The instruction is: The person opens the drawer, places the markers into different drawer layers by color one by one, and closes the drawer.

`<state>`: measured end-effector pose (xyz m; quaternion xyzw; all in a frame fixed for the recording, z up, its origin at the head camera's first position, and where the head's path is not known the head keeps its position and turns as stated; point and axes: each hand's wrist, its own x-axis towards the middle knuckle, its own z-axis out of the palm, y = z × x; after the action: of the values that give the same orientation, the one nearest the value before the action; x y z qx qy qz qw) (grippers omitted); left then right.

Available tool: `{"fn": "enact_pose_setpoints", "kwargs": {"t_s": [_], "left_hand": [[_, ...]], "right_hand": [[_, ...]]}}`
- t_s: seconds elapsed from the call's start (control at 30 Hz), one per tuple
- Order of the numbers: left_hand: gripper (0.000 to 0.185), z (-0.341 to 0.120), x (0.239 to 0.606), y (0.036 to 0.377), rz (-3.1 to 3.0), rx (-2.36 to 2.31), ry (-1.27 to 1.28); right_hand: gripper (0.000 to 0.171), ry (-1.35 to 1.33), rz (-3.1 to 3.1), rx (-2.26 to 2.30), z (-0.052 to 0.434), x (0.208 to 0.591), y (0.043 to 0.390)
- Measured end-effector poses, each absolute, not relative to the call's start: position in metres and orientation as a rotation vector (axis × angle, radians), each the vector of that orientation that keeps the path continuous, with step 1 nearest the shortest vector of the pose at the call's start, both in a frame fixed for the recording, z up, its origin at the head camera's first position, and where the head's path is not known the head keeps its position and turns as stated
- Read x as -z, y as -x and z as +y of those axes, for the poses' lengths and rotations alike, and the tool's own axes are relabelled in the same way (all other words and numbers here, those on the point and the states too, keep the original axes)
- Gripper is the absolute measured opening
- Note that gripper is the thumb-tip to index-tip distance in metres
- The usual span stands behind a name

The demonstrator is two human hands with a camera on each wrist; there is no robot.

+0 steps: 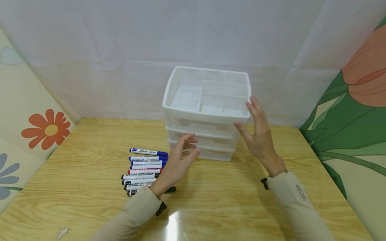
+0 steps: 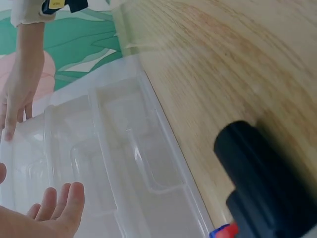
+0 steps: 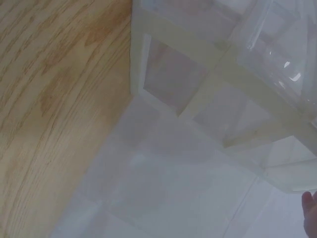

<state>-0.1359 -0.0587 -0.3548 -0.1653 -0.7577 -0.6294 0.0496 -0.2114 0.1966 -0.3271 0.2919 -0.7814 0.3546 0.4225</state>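
At the far middle of the wooden table, pushed close to the white curtain, stands a white plastic drawer unit: three shallow drawers stacked under an open top tray split into compartments. All three drawers look pushed in, and the tray compartments hold nothing that I can make out. By my reading the work has barely begun; nothing has gone into the unit yet, and the sorting or loading is all left to do.

Both hands sit close to the unit without gripping it. The right hand is held flat and upright by the unit's near right corner, fingers straight, fingertips up by the tray rim; whether they actually touch the plastic is hard to say from the head view. The left hand hovers just in front of the lower drawers, fingers loosely spread and relaxed, holding nothing. The left wrist view shows its fingertips near the translucent drawer fronts and their moulded pull handles.

Left of the unit and under the left forearm lies a row of markers, side by side on the table, with blue, red and black caps. They lie nearer the left hand than the right, untouched.

Flower-patterned panels stand at either side of the table.
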Motion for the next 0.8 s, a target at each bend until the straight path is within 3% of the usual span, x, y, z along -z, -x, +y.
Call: {"fn": "enact_pose_setpoints", "kwargs": {"t_s": [0.8], "left_hand": [[0.047,-0.039,0.351,0.152,-2.106,2.350,0.296]], "right_hand": [[0.072,-0.734,-1.968,-0.878,0.196,0.328,0.211]]}}
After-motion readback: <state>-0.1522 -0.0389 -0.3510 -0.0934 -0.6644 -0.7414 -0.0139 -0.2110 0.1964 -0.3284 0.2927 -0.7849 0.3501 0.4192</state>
